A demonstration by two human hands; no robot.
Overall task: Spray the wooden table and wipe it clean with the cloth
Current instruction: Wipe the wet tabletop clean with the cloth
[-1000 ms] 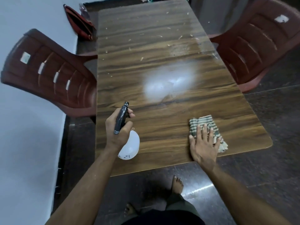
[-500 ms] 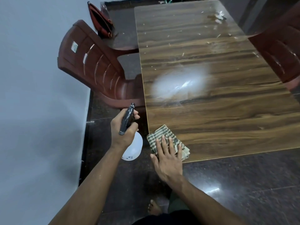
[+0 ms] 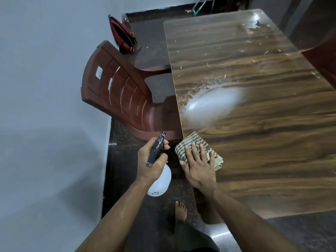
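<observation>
The right hand lies flat, fingers straight and spread, pressing the striped cloth onto the counter at its near left edge. The left hand is clenched round the neck of the spray bottle, forefinger by the trigger; it hangs off the counter's side, over the dark floor, just beside the cloth.

Governing relation: the misted patch lies ahead of the right hand and slightly to its right, further up the counter, with a band of dry surface between patch and cloth. The patch's long axis runs across the counter, rising a little toward the right. The right hand is the nearer of the two and already bears the cloth; a push forward looks sufficient to reach the wet area.

Materials: the cloth is a folded woven rag, green-and-cream striped, soft, with frayed layers showing at its right side. The counter is glossy wood-grain laminate, brown, with rounded corners; pale crumbs and flecks are scattered over its far half, and a band of grit sits at the patch's upper rim. The bottle has a translucent white rounded body and a dark slim sprayer head. A maroon moulded plastic chair stands beside the counter's left edge.
</observation>
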